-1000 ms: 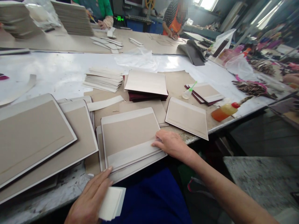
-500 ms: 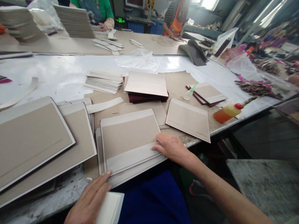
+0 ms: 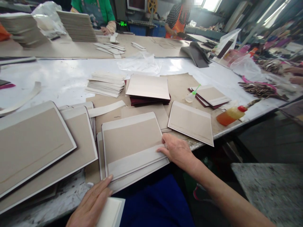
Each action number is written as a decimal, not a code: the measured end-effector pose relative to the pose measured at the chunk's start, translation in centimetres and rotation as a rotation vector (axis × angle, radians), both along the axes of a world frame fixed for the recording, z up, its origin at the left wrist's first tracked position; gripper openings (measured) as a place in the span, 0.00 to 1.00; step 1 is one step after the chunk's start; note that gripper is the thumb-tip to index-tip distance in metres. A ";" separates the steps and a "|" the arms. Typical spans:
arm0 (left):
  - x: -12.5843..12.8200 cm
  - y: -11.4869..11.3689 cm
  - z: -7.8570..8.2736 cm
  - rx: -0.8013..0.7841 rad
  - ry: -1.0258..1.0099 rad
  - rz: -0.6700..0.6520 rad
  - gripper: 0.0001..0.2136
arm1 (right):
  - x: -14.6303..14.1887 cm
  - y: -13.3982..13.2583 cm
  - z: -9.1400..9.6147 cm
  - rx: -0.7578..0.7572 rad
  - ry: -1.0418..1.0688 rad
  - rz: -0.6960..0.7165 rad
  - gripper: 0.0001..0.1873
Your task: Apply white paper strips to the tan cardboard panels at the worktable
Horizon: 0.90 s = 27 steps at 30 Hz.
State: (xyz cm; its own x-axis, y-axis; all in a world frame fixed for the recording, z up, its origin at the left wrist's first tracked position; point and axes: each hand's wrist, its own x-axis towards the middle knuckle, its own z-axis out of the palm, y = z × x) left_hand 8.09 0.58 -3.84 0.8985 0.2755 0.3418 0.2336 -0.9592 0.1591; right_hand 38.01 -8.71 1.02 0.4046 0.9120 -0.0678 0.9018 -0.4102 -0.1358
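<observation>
A beige panel with pale borders lies before me on a similar panel, near the table's front edge. Along its lower side runs a white strip. My right hand is at the panel's right edge, thumb on top near the strip's end and the other fingers bent at the edge, partly hidden. At the lower left corner, the fingertips of my left hand touch the panel. That hand also holds a small stack of white strips, partly covered by the palm.
Larger panels overlap at left. Behind lie a pile of strips and a panel stack. To the right are another panel and a red-capped bottle of orange liquid. Two people stand across the table.
My right hand has slid slightly right, its thumb drawing back toward the panel's edge. My left hand stays almost in place.
</observation>
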 end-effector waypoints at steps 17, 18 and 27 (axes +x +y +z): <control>1.4 -1.1 1.4 -0.032 -0.162 0.139 0.12 | 0.1 -1.3 -0.9 0.231 0.675 -0.334 0.13; 1.5 -1.1 1.5 -0.027 -0.157 0.141 0.11 | 0.0 -1.1 -0.8 0.258 0.766 -0.376 0.15; 1.3 -1.1 1.9 -0.107 -0.176 0.128 0.09 | -1.4 -0.6 0.3 0.289 1.350 -0.411 0.16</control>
State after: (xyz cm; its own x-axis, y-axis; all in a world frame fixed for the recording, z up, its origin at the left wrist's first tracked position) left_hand 9.35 -0.53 -1.94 0.7830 0.4264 0.4529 0.3121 -0.8991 0.3070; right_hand 36.57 -9.36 1.35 0.4141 0.7965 -0.4406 -0.1541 -0.4157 -0.8963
